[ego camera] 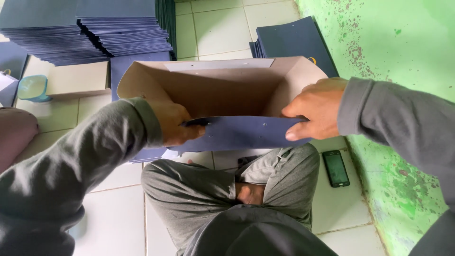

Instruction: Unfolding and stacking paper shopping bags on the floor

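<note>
I hold a paper bag (222, 90) open in front of me, dark blue outside and brown inside. My left hand (173, 124) grips the near blue edge at its left end. My right hand (316, 108) grips the same edge at the right, thumb underneath and fingers over the side fold. The bag's mouth faces me and its inside looks empty. Both arms wear grey sleeves. My crossed legs in grey trousers sit just below the bag.
Tall stacks of flat dark blue sheets (85, 28) lie at the upper left on the white tile floor. Another blue stack (294, 40) leans by the green wall (407, 42). A black phone (335, 168) lies at my right. A light blue cup (33, 87) stands at the left.
</note>
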